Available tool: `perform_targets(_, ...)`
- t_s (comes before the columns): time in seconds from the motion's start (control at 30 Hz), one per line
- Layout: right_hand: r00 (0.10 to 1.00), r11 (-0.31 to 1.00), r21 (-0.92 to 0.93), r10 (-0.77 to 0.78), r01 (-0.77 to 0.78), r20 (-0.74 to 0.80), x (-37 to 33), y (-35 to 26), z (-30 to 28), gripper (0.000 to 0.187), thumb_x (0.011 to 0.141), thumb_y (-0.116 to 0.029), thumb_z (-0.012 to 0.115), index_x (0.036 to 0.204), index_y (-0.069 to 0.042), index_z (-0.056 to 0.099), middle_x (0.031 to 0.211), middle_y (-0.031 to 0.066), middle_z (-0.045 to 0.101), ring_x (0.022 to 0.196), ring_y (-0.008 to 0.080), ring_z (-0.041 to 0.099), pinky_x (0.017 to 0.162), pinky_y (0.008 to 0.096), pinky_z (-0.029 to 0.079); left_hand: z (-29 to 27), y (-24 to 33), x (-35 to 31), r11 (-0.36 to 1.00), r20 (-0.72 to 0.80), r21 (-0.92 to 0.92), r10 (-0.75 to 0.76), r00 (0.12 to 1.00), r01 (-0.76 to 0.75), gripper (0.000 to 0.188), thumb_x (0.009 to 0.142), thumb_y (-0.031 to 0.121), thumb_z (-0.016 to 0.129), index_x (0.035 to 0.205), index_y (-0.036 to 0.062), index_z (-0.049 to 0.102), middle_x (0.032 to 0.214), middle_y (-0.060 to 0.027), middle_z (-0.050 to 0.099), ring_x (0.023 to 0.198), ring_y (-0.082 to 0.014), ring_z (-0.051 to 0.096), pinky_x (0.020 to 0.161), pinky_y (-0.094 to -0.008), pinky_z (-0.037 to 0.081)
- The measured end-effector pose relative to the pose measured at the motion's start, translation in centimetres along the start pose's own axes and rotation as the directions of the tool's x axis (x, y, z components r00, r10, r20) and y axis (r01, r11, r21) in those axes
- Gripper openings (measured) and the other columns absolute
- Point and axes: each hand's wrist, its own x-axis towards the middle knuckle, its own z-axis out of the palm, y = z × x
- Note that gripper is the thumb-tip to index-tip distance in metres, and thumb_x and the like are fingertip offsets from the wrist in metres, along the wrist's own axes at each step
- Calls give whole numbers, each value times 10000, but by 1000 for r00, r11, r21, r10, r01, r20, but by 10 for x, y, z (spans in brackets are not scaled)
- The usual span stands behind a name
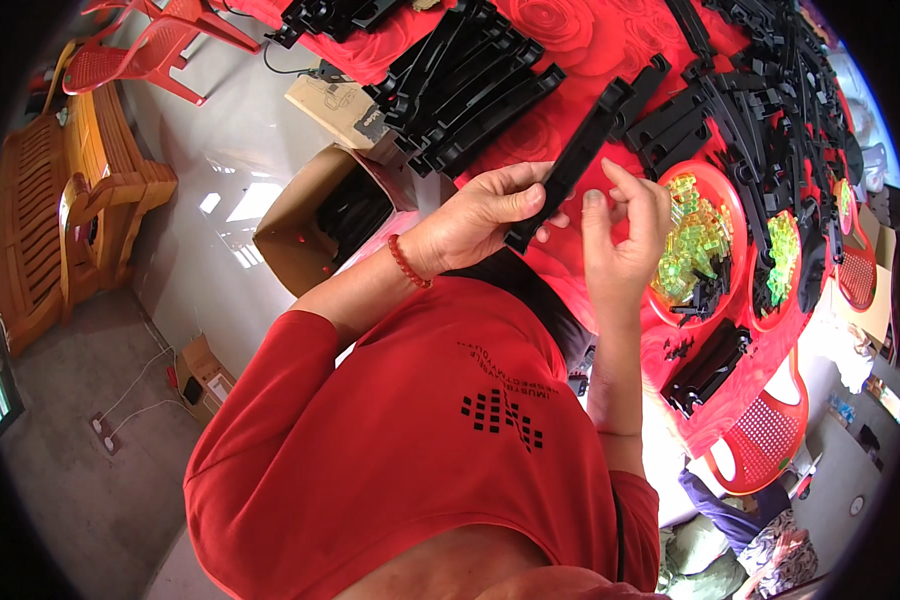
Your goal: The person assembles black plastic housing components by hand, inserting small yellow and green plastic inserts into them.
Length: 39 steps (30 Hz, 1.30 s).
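Observation:
My left hand (490,208) is closed around the lower end of a long black plastic strip (582,148). The strip is tilted, its far end pointing up and to the right over the table. Just right of it is my right hand (625,228), thumb and forefinger raised and apart, the other fingers partly bent. Nothing shows between them. Beside that hand stands a red basket (739,235) of translucent yellow-green plastic pieces (688,245), with small black parts at its near end.
A red rose-patterned cloth (555,35) covers the table. Stacked black strips (470,95) lie at the far left, and more black parts (760,130) at the right. A cardboard box (300,225) stands left of the table; a red chair (770,440) is at the right.

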Motion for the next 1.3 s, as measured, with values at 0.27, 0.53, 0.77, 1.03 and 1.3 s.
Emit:
perform_targets(0.27, 981, 945, -325, 19, 45, 192, -2, 6, 7, 618, 690, -146, 827, 1238, -89, 546, 1111, 107, 498, 1073, 291, 512, 905, 441, 327, 4, -5, -3, 838, -133, 545, 50, 990, 31, 614, 952, 219, 678, 1462, 2, 412, 1240, -10, 565, 1111, -99, 541, 983, -270, 449)
perform_targets(0.53, 974, 864, -457, -146, 210, 173, -1, 10, 11, 553, 659, -169, 837, 1122, -62, 553, 1029, 87, 528, 1000, 250, 529, 875, 437, 320, 5, -9, -3, 712, -148, 703, 140, 979, 5, 624, 923, 201, 714, 1447, -4, 446, 1169, -25, 548, 1103, -106, 523, 993, -271, 431)
perform_targets(0.77, 958, 943, -293, -78, 161, 276, -11, 24, 8, 542, 746, -116, 790, 1229, -48, 554, 1055, 97, 520, 993, 244, 528, 909, 436, 356, 13, -3, -13, 529, -198, 843, 140, 970, 96, 545, 982, 247, 634, 1435, -2, 463, 1099, -32, 557, 973, -93, 531, 825, -255, 459)
perform_targets(1.03, 989, 999, -21, 51, -49, 136, -30, 42, 5, 409, 878, 25, 629, 1282, -35, 594, 1107, 124, 520, 903, 222, 558, 817, 330, 495, 6, 36, -4, 140, -110, 990, 649, 753, 24, 406, 1021, 177, 519, 1369, -29, 485, 1037, -117, 558, 791, -168, 626, 703, -311, 525)
perform_targets(1.3, 986, 988, -2, 152, -152, 63, -62, 80, 30, 286, 877, 55, 592, 1136, -43, 665, 1047, 124, 575, 958, 267, 590, 848, 368, 492, 5, 49, 19, -491, 89, 757, 730, 677, 430, 352, 935, 99, 561, 1247, -63, 564, 985, -183, 559, 955, -337, 602, 791, -403, 557)
